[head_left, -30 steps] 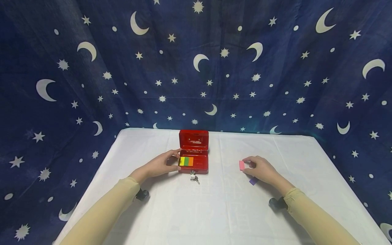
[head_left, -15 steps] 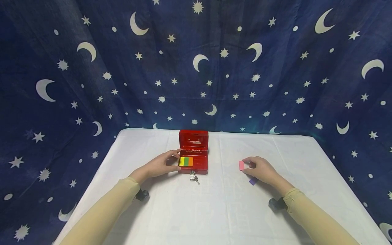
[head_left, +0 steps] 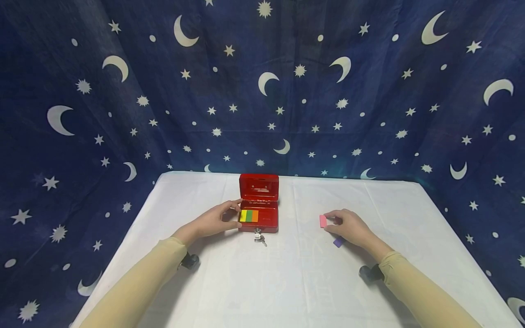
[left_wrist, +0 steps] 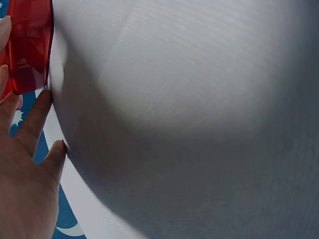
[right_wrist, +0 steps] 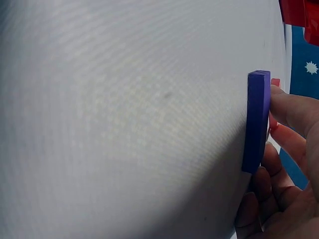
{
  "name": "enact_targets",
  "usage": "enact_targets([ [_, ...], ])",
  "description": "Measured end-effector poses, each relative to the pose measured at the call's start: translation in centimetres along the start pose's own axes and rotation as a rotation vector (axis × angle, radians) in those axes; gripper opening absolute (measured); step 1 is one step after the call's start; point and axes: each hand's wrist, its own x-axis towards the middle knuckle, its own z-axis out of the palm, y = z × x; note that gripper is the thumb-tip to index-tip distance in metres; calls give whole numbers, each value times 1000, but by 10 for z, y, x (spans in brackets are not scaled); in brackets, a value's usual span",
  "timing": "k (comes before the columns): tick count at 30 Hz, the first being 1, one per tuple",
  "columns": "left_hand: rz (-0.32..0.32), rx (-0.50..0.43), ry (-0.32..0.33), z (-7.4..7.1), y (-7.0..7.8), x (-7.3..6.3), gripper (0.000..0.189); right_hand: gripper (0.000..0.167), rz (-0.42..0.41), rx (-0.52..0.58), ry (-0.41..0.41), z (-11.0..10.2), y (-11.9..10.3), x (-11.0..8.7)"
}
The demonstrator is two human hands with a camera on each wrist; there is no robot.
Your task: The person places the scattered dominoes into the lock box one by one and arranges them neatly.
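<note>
The red cash box [head_left: 268, 229] stands on the white table with its lid [head_left: 259, 182] raised. At its left end, my left hand [head_left: 215, 219] grips it, thumb at the front corner and forefinger toward the back. Side by side inside lie a yellow block [head_left: 243, 216], a green block [head_left: 249, 216] and an orange block [head_left: 255, 216]. To the right, my right hand [head_left: 348, 226] pinches a pink block [head_left: 323, 221] between thumb and forefinger. A purple block [right_wrist: 256, 122] lies on the table close to that hand, partly hidden by it in the head view.
A lock with keys [head_left: 259, 237] hangs at the front of the cash box. White cloth [head_left: 262, 282] covers the table. Behind and on both sides hangs a dark blue curtain [head_left: 242, 91] with moons and stars. Each wrist carries a black camera mount [head_left: 191, 261].
</note>
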Motion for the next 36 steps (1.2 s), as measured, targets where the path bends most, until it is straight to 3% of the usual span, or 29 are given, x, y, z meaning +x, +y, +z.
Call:
enact_targets([
  [36, -1, -4, -4, 0, -3, 3, 48, 43, -18, -16, 44, 2, 1, 0],
])
